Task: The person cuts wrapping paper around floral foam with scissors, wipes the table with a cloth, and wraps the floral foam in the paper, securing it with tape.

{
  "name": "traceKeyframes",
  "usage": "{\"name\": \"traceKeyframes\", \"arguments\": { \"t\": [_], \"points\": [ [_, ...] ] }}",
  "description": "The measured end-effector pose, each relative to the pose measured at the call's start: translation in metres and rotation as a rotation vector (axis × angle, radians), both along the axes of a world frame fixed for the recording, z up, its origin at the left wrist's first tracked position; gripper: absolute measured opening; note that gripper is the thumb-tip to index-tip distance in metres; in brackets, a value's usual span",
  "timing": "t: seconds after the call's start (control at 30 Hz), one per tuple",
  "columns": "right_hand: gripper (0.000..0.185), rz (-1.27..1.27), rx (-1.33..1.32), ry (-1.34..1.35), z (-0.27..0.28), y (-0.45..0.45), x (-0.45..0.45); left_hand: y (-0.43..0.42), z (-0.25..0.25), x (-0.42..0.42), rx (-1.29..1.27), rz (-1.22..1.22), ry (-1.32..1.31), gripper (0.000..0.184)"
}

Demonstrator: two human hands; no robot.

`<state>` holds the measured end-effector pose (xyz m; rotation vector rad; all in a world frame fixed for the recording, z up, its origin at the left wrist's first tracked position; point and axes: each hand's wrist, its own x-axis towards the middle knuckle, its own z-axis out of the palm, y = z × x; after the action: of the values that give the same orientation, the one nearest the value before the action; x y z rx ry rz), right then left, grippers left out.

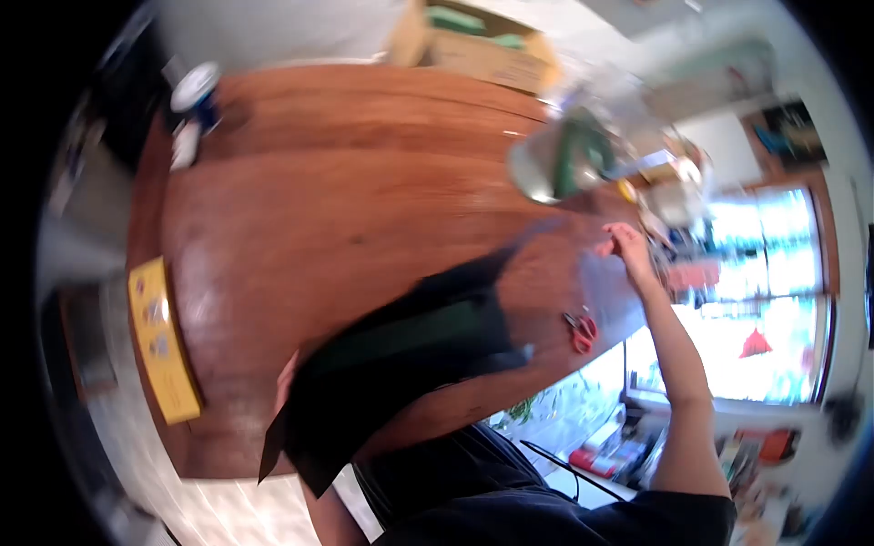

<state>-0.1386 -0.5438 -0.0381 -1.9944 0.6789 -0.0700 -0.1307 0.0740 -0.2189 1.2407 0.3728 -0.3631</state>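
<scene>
A dark, thin sheet (391,364) with a greenish sheen is held up over the front of the wooden table. My left hand (286,382) grips its left end, mostly hidden behind it. At the right, my right hand (626,247) has its fingers pinched at the edge of a bluish see-through plastic sheet (601,282). Blur hides whether this clear sheet is joined to the dark one. Just below it, red-handled scissors (581,332) lie near the table's right edge.
A large clear jar (537,168) with something green stands on the wooden table (300,209) at the back right, among blurred items. An open cardboard box (482,59) is at the far edge. On the left are a yellow box (164,341) and a white-lidded blue container (196,91).
</scene>
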Motion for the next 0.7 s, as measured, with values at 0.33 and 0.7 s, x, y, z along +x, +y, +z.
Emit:
{"name": "traceKeyframes", "arguments": {
  "t": [0.33, 0.7],
  "points": [
    [0.024, -0.764, -0.371, 0.597, -0.071, -0.098, -0.408, -0.038, -0.041, 0.023, 0.249, 0.137, 0.058, 0.04],
    [0.064, -0.679, -0.554, 0.621, -0.182, -0.439, -0.415, -0.051, -0.059, -0.028, 0.686, 0.677, 0.205, 0.044]
  ]
}}
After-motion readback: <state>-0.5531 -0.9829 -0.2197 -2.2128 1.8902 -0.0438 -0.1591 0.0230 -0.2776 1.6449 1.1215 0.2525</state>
